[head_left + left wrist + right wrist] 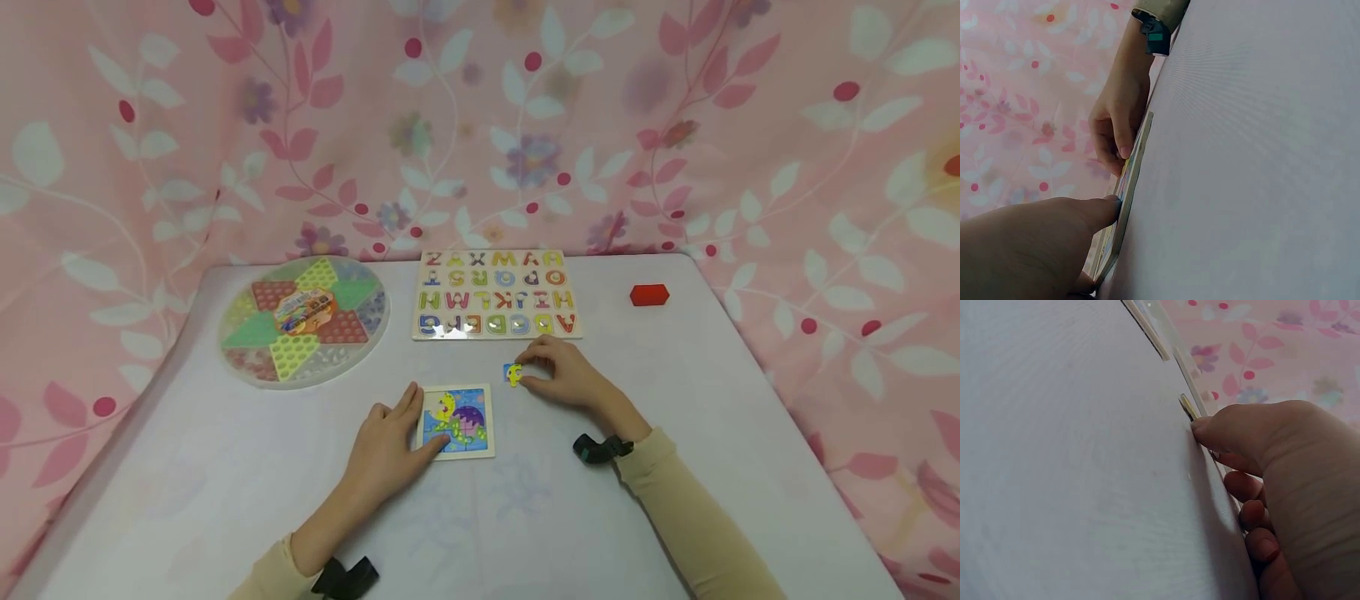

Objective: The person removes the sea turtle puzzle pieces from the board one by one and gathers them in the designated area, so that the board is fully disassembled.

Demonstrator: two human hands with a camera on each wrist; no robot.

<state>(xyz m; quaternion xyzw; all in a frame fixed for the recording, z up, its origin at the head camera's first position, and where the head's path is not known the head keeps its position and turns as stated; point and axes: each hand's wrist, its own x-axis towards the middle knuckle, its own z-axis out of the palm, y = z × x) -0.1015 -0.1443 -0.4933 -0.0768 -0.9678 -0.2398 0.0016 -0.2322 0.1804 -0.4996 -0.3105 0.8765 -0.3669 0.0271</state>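
Observation:
A small square jigsaw puzzle (454, 422) in a pale wooden frame lies on the table, showing a yellow and purple cartoon picture on blue. My left hand (386, 442) rests on it, straight fingers along its left edge and thumb across its lower part. In the left wrist view, the thumb of the left hand (1041, 244) touches the puzzle (1124, 219) near its edge. To the right, my right hand (562, 371) pinches a small blue and yellow puzzle piece (512, 374) between thumb and fingers. The right wrist view shows this piece (1189, 407) edge-on at the thumb tip.
Behind the puzzle lies an alphabet letter board (497, 296). A round Chinese checkers board (303, 321), apparently under clear plastic, is at the back left. A red block-like object (649, 295) sits at the back right. A pink floral curtain (480, 125) hangs behind the white-covered table (540, 533).

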